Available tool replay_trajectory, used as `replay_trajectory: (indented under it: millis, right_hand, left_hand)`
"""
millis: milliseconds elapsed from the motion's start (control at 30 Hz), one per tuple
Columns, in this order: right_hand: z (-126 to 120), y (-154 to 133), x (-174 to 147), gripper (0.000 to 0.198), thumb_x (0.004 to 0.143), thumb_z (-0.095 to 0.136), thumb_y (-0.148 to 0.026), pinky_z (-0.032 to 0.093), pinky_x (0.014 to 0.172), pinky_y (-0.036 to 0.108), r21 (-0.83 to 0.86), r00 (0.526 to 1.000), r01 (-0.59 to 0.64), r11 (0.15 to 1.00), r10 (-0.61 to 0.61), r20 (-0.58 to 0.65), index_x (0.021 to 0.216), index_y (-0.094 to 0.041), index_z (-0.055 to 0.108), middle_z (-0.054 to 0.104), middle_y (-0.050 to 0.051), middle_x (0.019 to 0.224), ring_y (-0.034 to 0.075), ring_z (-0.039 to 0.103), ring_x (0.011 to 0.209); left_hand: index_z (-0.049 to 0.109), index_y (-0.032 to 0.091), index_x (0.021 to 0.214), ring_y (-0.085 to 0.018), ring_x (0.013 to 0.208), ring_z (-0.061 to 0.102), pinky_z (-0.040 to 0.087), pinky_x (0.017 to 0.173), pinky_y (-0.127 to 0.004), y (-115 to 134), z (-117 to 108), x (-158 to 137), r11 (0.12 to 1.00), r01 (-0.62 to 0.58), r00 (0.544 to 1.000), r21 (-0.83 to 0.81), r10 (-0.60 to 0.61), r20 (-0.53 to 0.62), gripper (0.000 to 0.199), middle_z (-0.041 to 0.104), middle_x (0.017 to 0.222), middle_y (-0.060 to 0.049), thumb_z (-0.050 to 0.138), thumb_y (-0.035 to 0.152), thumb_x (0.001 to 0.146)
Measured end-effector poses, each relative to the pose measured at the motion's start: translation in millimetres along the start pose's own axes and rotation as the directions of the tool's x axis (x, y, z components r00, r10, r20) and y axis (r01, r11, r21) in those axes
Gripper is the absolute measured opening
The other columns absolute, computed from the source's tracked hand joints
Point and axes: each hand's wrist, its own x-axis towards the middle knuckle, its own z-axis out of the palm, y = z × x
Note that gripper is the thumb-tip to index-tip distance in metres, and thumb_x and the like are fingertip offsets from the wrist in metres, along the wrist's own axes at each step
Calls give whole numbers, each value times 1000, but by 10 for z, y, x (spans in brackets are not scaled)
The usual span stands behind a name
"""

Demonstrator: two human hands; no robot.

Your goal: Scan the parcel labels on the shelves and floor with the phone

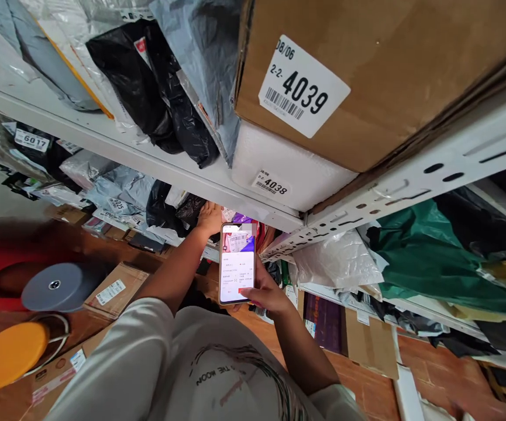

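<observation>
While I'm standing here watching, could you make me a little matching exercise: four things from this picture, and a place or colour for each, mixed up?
Things:
1. Phone
2. Left hand
3. Box labelled 4039
4. Box labelled 4038

Places and colours:
A. White, beneath a brown one
B. Next to the dark parcels
C. Brown, on top of a white one
D. Held in the right hand

Right pairs: 1-D, 2-B, 3-C, 4-A
</observation>
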Motion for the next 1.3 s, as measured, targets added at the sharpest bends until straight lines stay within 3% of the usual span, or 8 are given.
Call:
replay_trajectory:
  millis: [133,267,367,533,767,933,1167,1300]
  right_hand:
    - [22,72,-155,90,79,74,-27,62,60,37,-7,995,51,999,-52,-84,150,-36,19,65,8,126,25,72,90]
    - [43,262,-374,92,76,75,-23,62,57,33,66,975,111,992,-95,-202,150,-34,23,67,8,122,23,72,84]
    - [74,452,-496,98,70,77,-24,60,51,31,230,959,182,956,-121,-256,152,-34,24,67,9,123,24,73,82]
    - [209,668,-508,97,65,73,-23,60,51,31,333,905,270,904,-119,-409,152,-34,30,69,9,123,26,73,85]
    - [523,864,-439,93,67,69,-24,58,46,30,323,821,394,861,-172,-545,152,-33,32,70,10,119,27,73,81]
    - [681,1097,-437,91,69,71,-24,58,47,29,315,750,468,826,-182,-636,151,-36,33,71,9,116,29,73,86]
    - [804,1374,-345,95,72,71,-26,58,46,28,339,698,519,785,-160,-698,153,-37,23,64,12,131,32,73,94]
    - [735,1456,-127,92,72,71,-24,57,45,27,327,733,500,802,-192,-652,152,-34,25,69,11,121,30,74,87]
  left_hand:
    - [59,5,118,-39,127,44,33,108,-43,-16,-38,-45,998,-6,999,56,9,-49,81,55,129,-27,63,70,71]
    - [61,9,119,-34,124,49,36,106,-42,43,-228,-70,999,-39,999,22,38,26,70,61,125,-21,49,68,83]
    - [60,16,123,-29,123,52,40,104,-39,308,-372,-157,989,-115,989,-90,123,81,65,63,125,-16,27,65,95]
    - [57,10,125,-40,126,48,43,97,-48,718,-340,-369,987,-120,986,102,107,126,60,57,131,-26,45,58,91]
    - [62,11,122,-42,116,55,41,96,-58,392,-337,-104,926,-231,967,299,186,172,51,65,119,-26,42,48,93]
    - [56,20,134,-32,124,53,38,107,-44,353,-414,18,735,-618,786,280,576,225,48,61,132,-14,48,25,87]
    - [62,11,129,-33,131,47,32,111,-47,453,-426,23,608,-725,689,325,632,355,49,57,136,-20,29,13,94]
    - [70,10,113,-27,116,59,41,103,-37,638,-421,130,556,-786,607,269,617,500,41,68,120,-16,37,10,88]
